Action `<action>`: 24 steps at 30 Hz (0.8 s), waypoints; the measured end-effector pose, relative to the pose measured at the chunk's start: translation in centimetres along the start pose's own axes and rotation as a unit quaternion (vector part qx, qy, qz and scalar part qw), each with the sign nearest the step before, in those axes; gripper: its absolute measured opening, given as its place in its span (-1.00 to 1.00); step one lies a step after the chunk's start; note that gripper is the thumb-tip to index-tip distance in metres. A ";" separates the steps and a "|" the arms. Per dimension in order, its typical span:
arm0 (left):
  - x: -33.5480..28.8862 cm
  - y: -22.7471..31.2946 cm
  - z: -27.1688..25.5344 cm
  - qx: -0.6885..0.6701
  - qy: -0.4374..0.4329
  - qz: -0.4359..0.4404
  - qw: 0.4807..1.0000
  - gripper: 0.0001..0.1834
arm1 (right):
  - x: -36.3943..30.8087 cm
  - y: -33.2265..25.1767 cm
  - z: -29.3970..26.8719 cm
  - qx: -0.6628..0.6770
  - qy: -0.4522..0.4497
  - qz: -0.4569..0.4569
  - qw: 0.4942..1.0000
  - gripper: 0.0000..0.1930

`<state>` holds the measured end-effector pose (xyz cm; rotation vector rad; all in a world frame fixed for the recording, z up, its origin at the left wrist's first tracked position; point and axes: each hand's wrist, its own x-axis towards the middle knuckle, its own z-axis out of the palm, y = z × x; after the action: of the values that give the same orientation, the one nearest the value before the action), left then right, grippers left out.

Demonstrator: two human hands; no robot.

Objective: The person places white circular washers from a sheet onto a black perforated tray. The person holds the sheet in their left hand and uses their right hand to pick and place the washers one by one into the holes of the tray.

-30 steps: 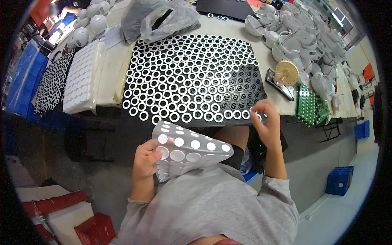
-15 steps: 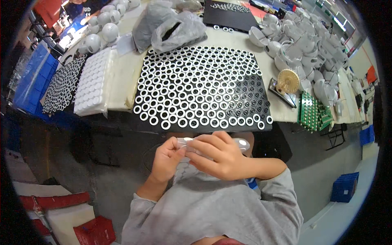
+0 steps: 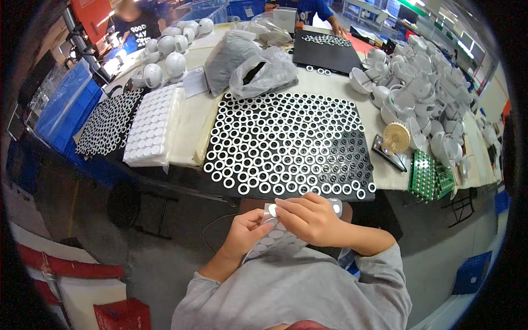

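Observation:
A translucent sheet of round white stickers (image 3: 268, 241) is held in front of my body, just off the table's near edge. My left hand (image 3: 245, 235) is closed on its left side, thumb and fingers pinching the edge. My right hand (image 3: 314, 221) reaches across the top, its fingertips closed at a white round sticker near the upper left corner; part of the sheet shows beyond its knuckles. Past my hands, a black board (image 3: 360, 159) lies on the table, covered in rows of white rings (image 3: 279, 189). Toward its right side, several black round parts show without white rings.
Left of the board are a stack of white disc sheets (image 3: 148, 129), another board of rings (image 3: 110, 122) and a blue crate (image 3: 66, 110). Grey plastic bags (image 3: 264, 71) lie behind. To the right are a beige round part (image 3: 395, 137), green circuit boards (image 3: 423, 179) and piled white shells (image 3: 418, 93).
The view has tilted up and shifted, showing more of the far table and other people. My right fingertips now sit at the sheet's upper corner, and more stickers are visible.

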<state>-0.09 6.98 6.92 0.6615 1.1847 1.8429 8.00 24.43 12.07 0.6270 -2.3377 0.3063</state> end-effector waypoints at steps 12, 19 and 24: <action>-0.6 0.0 -0.8 0.109 -0.034 0.010 0.993 -0.74 | 1.6 -0.2 -0.6 0.087 -0.080 0.069 0.991 -0.81; -0.4 0.4 -1.3 0.111 -0.086 -0.013 0.990 -0.69 | 2.4 -0.2 -0.6 0.087 -0.156 0.077 0.981 -0.85; -0.4 1.0 -1.4 0.187 -0.094 -0.010 0.978 -0.65 | 3.5 -0.4 -0.7 0.102 -0.129 0.093 0.982 -0.84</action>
<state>-1.32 5.78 7.24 1.0044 1.4161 1.5130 6.38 23.13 14.97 0.5719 -2.6424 0.5866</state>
